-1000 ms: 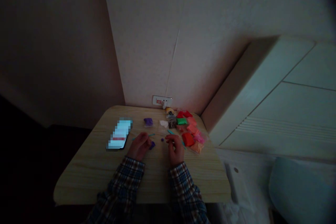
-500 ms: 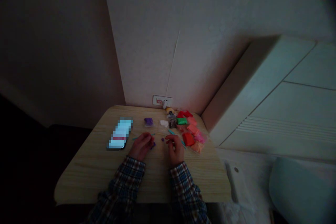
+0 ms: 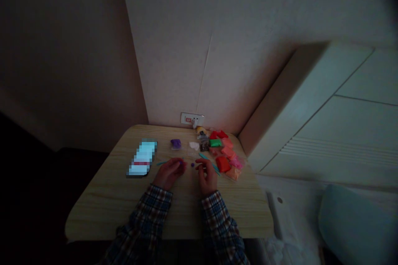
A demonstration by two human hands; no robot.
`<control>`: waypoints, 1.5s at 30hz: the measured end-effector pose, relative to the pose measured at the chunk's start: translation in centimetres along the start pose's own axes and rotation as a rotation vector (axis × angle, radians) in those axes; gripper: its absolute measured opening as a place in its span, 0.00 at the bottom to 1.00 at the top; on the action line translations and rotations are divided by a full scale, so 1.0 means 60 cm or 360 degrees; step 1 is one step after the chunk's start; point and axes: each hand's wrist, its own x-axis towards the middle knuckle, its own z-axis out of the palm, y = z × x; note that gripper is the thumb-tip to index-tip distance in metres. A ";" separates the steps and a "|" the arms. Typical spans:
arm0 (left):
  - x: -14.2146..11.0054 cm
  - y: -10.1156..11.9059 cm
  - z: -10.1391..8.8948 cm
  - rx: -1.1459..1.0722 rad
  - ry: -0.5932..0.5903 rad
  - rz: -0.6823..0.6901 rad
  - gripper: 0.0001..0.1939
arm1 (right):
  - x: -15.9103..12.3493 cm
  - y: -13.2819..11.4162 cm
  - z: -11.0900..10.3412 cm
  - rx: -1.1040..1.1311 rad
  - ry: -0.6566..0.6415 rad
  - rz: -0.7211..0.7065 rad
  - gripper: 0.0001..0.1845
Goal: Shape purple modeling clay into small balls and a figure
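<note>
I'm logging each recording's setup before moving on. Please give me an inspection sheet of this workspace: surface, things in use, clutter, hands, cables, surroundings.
Surface: wood-grain table by the wall, dimly lit.
Things: purple piece at the left hand's fingertips; purple ball on the table between the hands.
Clutter: phone at left; purple bag and white bag beyond the hands; green bag, red bag and others bunched at right; turquoise sticks near both hands, partly hidden.
Hands: left pinches the purple piece; right hand curled beside the ball, any hold unclear.
Cables: plug in the socket; no cable made out.
Surroundings: pale panel at right.
</note>
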 end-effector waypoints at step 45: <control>-0.011 0.037 0.001 0.1001 0.0069 0.0402 0.12 | 0.004 0.020 -0.002 -0.0399 0.0158 -0.0105 0.08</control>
